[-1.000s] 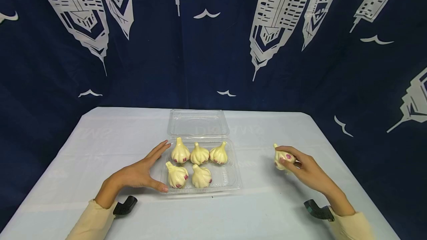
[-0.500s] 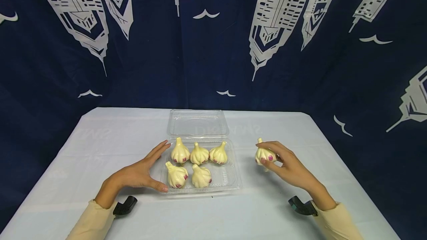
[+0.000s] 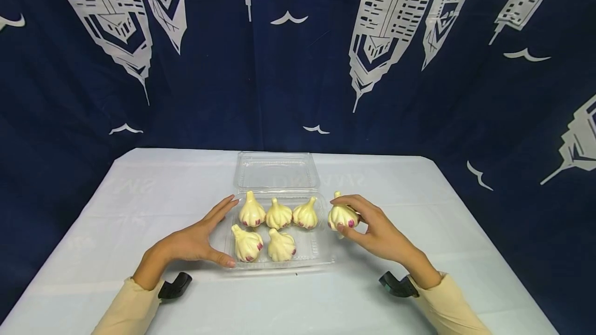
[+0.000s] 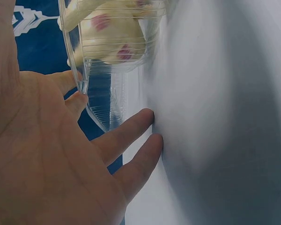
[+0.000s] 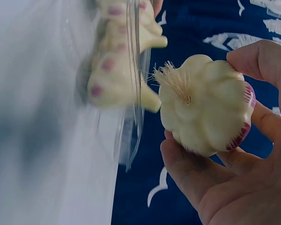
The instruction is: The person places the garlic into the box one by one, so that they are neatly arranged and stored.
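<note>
A clear plastic clamshell box (image 3: 304, 255) lies in the middle of the table with its lid (image 3: 277, 171) folded back. Several garlic bulbs (image 3: 281, 245) stand inside, three along the back and two in front at the left. My left hand (image 3: 197, 242) is spread along the box's left side, fingertips right at its rim; in the left wrist view two fingertips (image 4: 147, 117) reach down to the table. With thumb and fingers my right hand (image 3: 377, 229) grips another garlic bulb (image 3: 342, 217), just off the box's right edge. Its roots (image 5: 178, 86) face the right wrist camera.
A white cloth (image 3: 186, 309) covers the table. Behind it hangs a dark blue curtain (image 3: 209, 92) printed with white buildings and birds. Each wrist carries a black camera mount, such as the left mount (image 3: 175, 287).
My right hand has carried its garlic bulb leftward across the table to the box's right edge. The left hand, the box and the bulbs inside have stayed in place.
</note>
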Motion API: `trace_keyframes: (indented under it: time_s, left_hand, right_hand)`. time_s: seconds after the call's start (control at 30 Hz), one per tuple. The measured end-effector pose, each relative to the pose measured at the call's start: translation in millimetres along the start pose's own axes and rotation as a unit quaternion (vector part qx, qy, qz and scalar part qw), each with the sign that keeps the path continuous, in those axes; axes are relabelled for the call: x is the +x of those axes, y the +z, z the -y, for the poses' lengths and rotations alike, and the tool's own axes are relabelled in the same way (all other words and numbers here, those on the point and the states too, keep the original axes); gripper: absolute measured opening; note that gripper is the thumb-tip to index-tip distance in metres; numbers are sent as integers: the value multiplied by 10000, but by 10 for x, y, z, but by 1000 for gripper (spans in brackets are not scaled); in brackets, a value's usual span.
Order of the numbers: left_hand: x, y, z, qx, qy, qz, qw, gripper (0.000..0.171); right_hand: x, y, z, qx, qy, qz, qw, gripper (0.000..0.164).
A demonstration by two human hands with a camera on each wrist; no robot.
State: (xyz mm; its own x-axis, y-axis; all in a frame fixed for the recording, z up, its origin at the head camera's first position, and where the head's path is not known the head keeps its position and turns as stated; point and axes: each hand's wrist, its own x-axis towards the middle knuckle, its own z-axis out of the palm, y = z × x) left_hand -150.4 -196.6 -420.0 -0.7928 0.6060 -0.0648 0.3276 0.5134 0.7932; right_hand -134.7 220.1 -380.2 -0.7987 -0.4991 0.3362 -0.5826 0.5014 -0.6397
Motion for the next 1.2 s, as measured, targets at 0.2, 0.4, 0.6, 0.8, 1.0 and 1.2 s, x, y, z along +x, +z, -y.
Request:
trace_keyframes:
  time_s: [0.2, 0.4, 0.6, 0.8, 1.0, 1.2]
  left_hand:
    - [2, 3, 11, -25, 6, -35, 10000, 131]
    - [5, -4, 18, 0, 24, -27, 10000, 131]
    - [2, -7, 18, -8, 28, -14, 10000, 132]
    - [2, 5, 24, -77, 5, 0, 10000, 131]
    - [-1, 10, 32, -70, 44, -20, 10000, 132]
    - [1, -1, 24, -7, 19, -25, 10000, 132]
  right_hand:
    - [98, 167, 93, -51, -302, 149, 9994, 47]
    - [169, 318, 135, -315, -483, 299, 9979, 43]
    - [159, 445, 139, -798, -388, 377, 9953, 46]
    - [127, 534, 121, -953, -334, 542, 9934, 46]
    - [112, 574, 120, -1168, -535, 596, 9899, 41]
    - [116, 606, 103, -1574, -733, 577, 9831, 50]
